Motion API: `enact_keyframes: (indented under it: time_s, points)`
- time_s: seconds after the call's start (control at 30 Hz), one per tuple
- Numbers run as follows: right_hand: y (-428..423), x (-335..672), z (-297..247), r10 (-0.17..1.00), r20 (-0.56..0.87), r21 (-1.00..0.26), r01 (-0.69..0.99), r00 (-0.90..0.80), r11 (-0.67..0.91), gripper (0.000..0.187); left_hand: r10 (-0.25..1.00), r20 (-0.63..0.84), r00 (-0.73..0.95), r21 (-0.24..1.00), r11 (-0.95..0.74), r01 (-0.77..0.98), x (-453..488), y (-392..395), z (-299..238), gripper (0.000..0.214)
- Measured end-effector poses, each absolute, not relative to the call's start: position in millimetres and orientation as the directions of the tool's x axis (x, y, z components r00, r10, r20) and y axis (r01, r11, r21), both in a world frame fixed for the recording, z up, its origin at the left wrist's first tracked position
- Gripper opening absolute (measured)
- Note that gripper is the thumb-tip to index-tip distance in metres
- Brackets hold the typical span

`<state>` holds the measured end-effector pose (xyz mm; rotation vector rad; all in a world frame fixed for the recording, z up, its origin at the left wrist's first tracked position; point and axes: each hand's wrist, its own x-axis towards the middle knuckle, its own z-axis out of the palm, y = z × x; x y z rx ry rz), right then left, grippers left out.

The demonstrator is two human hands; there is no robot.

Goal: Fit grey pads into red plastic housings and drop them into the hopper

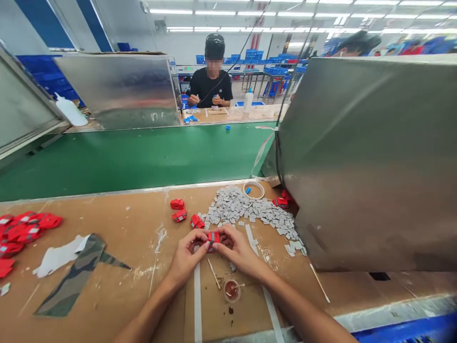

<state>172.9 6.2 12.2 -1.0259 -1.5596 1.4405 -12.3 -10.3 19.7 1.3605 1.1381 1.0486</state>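
Between the fingers of both hands is a small red block-like piece (213, 239) with a grey band across it. My left hand (191, 248) pinches it from the left side, and my right hand (235, 245) grips it from the right. Just beyond the hands lie a few similar red pieces (179, 216). A heap of small grey tiles (232, 205) spreads behind and to the right. Below the hands, a small clear cup (232, 291) holds reddish-brown liquid with a stick in it. A cotton swab (214, 274) lies beside the cup.
A pile of red pieces (26, 231) sits at far left, near a camouflage cloth scrap (73, 278). A tape roll (253, 190) rests on the tiles. A large metal panel (367, 162) stands at right. Past the green belt (143, 155), a person (211, 83) works at another table.
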Motion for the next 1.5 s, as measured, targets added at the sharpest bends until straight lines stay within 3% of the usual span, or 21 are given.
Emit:
enact_keyframes:
  time_s: [0.23, 0.37, 0.5, 0.7, 0.83, 0.97, 1.03, 1.13, 1.23, 1.37, 1.5]
  points:
    - [5.0, 170.2, 10.7, 0.891, -0.045, -0.999, -0.003, -0.453, -0.052, 0.032, 0.98, -0.004, 0.2, 0.999, -0.004, 0.036, -13.9, -8.0, 21.3, 0.035]
    - [4.0, 170.6, 12.3, 0.905, 0.078, -0.983, 0.117, -0.418, 0.139, 0.024, 0.982, -0.001, 0.188, 1.0, 0.0, 0.002, -14.2, -7.5, 19.7, 0.034]
    - [3.0, 173.2, 16.5, 0.857, 0.233, -0.891, 0.252, -0.459, 0.378, 0.017, 0.985, 0.017, 0.173, 1.0, -0.013, -0.024, -14.9, -7.7, 17.2, 0.033]
    - [0.0, 175.0, 17.8, 0.793, 0.351, -0.807, 0.27, -0.498, 0.526, 0.016, 0.978, 0.054, 0.201, 0.998, -0.047, -0.041, -20.4, -9.3, 15.8, 0.032]
    - [1.5, 172.8, 15.4, 0.824, 0.308, -0.877, 0.194, -0.475, 0.44, 0.016, 0.974, 0.065, 0.216, 0.997, -0.072, 0.023, -25.2, -7.9, 19.9, 0.026]
    - [3.6, 170.3, 14.8, 0.877, 0.218, -0.976, -0.093, -0.429, 0.197, 0.024, 0.973, 0.129, 0.189, 0.989, -0.141, 0.052, -22.8, -9.5, 22.3, 0.025]
    - [4.0, 170.0, 15.1, 0.894, 0.156, -0.974, -0.216, -0.42, 0.069, 0.028, 0.974, 0.14, 0.176, 0.988, -0.149, 0.042, -19.2, -11.9, 20.6, 0.037]
    - [4.4, 170.5, 14.6, 0.885, 0.108, -0.965, -0.26, -0.454, -0.016, 0.032, 0.974, 0.098, 0.206, 0.992, -0.113, 0.062, -15.0, -14.2, 15.9, 0.046]
    - [4.3, 171.4, 14.0, 0.888, 0.122, -0.985, -0.161, -0.444, 0.054, 0.031, 0.979, 0.071, 0.193, 0.987, -0.097, 0.127, -14.9, -13.6, 13.8, 0.04]
    - [3.5, 174.3, 18.4, 0.904, 0.247, -0.953, 0.081, -0.348, 0.292, 0.018, 0.982, 0.101, 0.159, 0.952, -0.142, 0.272, -17.2, -12.2, 17.3, 0.035]
    - [5.6, 177.5, 22.9, 0.837, 0.31, -0.892, 0.166, -0.451, 0.42, 0.005, 0.966, 0.144, 0.213, 0.876, -0.225, 0.426, -17.6, -11.9, 19.4, 0.033]
